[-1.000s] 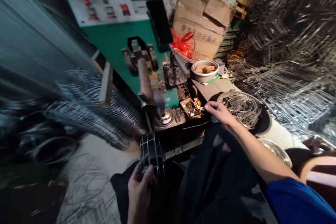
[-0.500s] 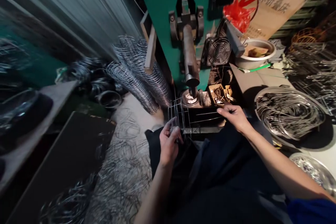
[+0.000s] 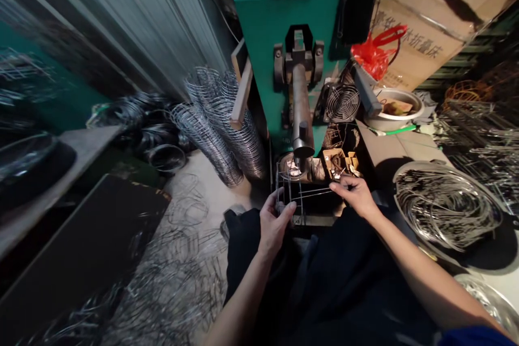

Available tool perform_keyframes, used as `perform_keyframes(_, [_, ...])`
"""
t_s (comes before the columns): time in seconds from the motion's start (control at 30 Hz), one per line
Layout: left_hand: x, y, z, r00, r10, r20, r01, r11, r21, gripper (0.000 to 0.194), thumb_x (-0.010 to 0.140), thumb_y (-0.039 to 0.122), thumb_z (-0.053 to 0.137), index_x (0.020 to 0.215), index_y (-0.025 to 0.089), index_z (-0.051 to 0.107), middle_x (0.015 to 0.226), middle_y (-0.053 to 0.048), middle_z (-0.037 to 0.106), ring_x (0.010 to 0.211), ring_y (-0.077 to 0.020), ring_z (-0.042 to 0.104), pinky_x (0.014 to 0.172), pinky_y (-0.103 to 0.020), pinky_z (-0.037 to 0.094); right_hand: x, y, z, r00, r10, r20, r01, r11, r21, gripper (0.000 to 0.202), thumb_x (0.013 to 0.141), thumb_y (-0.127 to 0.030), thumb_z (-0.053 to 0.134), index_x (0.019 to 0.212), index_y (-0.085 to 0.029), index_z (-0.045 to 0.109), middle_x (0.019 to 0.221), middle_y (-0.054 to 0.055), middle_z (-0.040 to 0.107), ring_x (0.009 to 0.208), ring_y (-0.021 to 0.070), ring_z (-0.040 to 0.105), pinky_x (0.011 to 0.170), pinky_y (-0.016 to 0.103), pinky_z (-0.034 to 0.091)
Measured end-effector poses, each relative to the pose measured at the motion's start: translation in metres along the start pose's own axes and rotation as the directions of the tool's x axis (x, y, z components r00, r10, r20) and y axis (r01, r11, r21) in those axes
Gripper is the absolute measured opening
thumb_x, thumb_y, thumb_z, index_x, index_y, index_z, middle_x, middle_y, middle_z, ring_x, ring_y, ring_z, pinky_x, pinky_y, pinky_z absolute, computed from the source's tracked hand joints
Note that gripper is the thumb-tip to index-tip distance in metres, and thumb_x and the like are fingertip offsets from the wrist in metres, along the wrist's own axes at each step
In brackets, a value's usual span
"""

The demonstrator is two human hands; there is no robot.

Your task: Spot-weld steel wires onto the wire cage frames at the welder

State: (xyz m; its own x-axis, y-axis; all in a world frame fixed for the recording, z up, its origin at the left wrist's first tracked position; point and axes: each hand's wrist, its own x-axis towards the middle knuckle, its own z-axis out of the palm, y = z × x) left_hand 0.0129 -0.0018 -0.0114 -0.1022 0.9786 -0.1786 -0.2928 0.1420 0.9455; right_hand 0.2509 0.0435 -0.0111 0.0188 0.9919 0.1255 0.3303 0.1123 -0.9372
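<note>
My left hand (image 3: 275, 223) is closed round the lower left side of a small wire frame (image 3: 290, 186), thumb and fingers on its bars. The frame stands upright just before the round lower electrode (image 3: 292, 166) of a green machine (image 3: 259, 65). Pinched in my right hand (image 3: 357, 195) are thin metal rods (image 3: 318, 192), pointing left. Their left ends reach the frame's bars; I cannot tell whether they touch. Above both hands, the machine's thick metal arm (image 3: 302, 113) comes down close to the lower electrode.
Tall stacks of wire rings (image 3: 213, 135) lean left of the machine. Loose wire pieces (image 3: 174, 270) cover the floor. To the right are a round tray of bent wires (image 3: 446, 205), a white bowl (image 3: 395, 119) and a small fan (image 3: 343, 102). A yellow box (image 3: 334, 164) sits behind my right hand.
The view has tilted up, showing the machine's control panel. My left hand and the wire frame have come closer to the rods in my right hand, whose ends now reach the frame.
</note>
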Motion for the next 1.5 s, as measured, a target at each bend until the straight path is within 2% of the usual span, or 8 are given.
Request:
perform_keyframes(0.17, [0.013,-0.001,0.005,1.0,-0.016,-0.006,0.016,1.0,-0.014,0.069,0.069,0.041,0.084,0.127,0.015,0.056,0.058,0.011,0.04,0.042,-0.0041,0.039,0.043,-0.018,0.043,0.014,0.005,-0.002,0.999,-0.047,-0.017,0.047,0.999,-0.005,0.061,0.077,-0.058,0.07,0.053,-0.021,0.027,0.056,-0.005,0.026,0.056,0.01,0.026,0.055,0.027,0.024])
perform_keyframes(0.37, [0.026,-0.005,0.011,1.0,0.007,-0.006,-0.007,0.999,-0.038,0.07,0.069,0.042,0.083,0.127,0.014,0.055,0.059,0.011,0.039,0.041,-0.0035,0.038,0.041,-0.017,0.041,0.027,0.006,-0.006,0.999,-0.032,-0.002,0.032,0.999,-0.021,0.062,0.075,-0.061,0.069,0.053,-0.021,0.027,0.056,-0.005,0.025,0.056,0.0103,0.026,0.054,0.027,0.023])
perform_keyframes(0.9, [0.044,-0.011,0.017,0.999,0.045,-0.002,-0.045,0.997,-0.064,0.066,0.071,0.042,0.082,0.126,0.015,0.056,0.06,0.012,0.036,0.042,-0.0038,0.037,0.039,-0.018,0.044,0.048,0.007,-0.012,1.0,-0.026,0.01,0.027,0.998,-0.065,0.061,0.073,-0.063,0.069,0.05,-0.021,0.03,0.055,-0.005,0.028,0.055,0.0107,0.028,0.055,0.027,0.024])
perform_keyframes(1.23, [0.05,-0.003,0.023,0.999,0.037,0.015,-0.035,0.994,-0.105,0.066,0.068,0.044,0.083,0.122,0.015,0.059,0.056,0.013,0.035,0.041,-0.0036,0.035,0.038,-0.017,0.043,0.057,0.01,-0.014,0.999,-0.049,0.008,0.05,0.996,-0.076,0.061,0.075,-0.06,0.069,0.052,-0.022,0.028,0.055,-0.005,0.025,0.056,0.0101,0.025,0.054,0.027,0.022])
perform_keyframes(1.37, [0.053,-0.004,0.022,0.999,0.037,0.002,-0.036,0.995,-0.095,0.067,0.069,0.044,0.082,0.124,0.014,0.058,0.057,0.012,0.037,0.04,-0.004,0.038,0.038,-0.018,0.044,0.057,0.01,-0.015,0.999,-0.041,-0.002,0.04,0.997,-0.069,0.061,0.075,-0.058,0.07,0.052,-0.022,0.028,0.055,-0.005,0.025,0.056,0.0098,0.025,0.053,0.027,0.022])
perform_keyframes(1.5, [0.05,0.003,0.019,0.999,0.034,0.017,-0.034,0.999,-0.012,0.066,0.071,0.045,0.081,0.125,0.014,0.058,0.061,0.009,0.048,0.044,-0.0052,0.044,0.042,-0.018,0.045,0.053,0.007,-0.009,0.995,-0.089,-0.051,0.082,0.989,-0.126,0.056,0.078,-0.058,0.068,0.051,-0.02,0.037,0.055,-0.004,0.033,0.056,0.0108,0.033,0.055,0.027,0.028])
